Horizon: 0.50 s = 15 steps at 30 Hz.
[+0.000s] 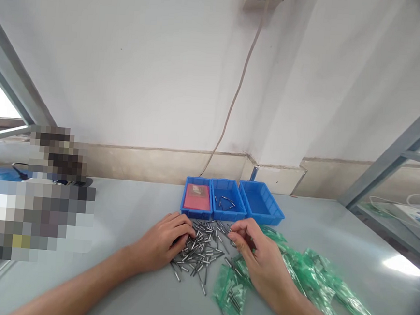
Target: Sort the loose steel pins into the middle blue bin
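A loose pile of thin metal pins (pixel 201 246) lies on the grey table between my two hands. My left hand (pixel 169 237) rests at the pile's left edge, fingers curled together and thumb near the pins; whatever they hold is hidden. On the other side, my right hand (pixel 262 258) has thumb and index finger pinched at the pile's upper right; anything between them is too small to name. Below that hand lies a small green plastic bag (pixel 229 292) with several pins inside. More green bags (pixel 317 277) spread to the right, partly behind my right hand.
Behind the pile stand three blue bins: the left bin (pixel 196 214) contains a pink sheet (pixel 196 202), the middle bin (pixel 229 184) several pins, and the right bin (pixel 263 200) shows a bare floor. A cable (pixel 237 91) hangs down the wall. Grey frame posts (pixel 395 152) flank the table.
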{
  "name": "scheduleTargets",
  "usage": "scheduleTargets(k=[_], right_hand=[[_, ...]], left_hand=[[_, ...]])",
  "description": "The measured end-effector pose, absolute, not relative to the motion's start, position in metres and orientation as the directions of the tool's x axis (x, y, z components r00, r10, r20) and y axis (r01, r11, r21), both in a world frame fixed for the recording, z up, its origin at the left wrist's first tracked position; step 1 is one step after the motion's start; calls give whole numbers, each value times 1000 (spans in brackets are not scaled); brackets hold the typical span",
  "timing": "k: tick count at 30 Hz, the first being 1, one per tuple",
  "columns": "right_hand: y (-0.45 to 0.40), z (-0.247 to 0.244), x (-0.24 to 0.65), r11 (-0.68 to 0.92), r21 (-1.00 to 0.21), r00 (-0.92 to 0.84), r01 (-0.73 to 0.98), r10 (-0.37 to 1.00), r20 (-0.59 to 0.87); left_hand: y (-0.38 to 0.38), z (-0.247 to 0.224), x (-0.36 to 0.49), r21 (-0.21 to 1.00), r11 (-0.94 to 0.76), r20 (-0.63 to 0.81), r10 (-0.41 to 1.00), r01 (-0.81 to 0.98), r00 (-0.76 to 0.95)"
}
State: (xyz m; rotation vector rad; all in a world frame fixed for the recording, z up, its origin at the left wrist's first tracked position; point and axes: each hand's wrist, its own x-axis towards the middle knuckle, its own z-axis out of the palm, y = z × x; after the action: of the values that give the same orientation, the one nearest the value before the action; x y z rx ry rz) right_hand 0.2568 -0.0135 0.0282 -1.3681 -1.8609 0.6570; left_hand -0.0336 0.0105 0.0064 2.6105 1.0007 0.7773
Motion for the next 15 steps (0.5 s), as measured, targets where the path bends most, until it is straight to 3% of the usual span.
scheduleTargets(k=[7, 15], right_hand=[[-11, 28, 257, 501, -651, -291, 571, 865, 409], [-10, 22, 257, 565, -587, -317, 580, 820, 476]], left_hand=[[10, 6, -34, 400, -734, 378, 678, 549, 630], [11, 6, -34, 406, -732, 375, 680, 548, 630]])
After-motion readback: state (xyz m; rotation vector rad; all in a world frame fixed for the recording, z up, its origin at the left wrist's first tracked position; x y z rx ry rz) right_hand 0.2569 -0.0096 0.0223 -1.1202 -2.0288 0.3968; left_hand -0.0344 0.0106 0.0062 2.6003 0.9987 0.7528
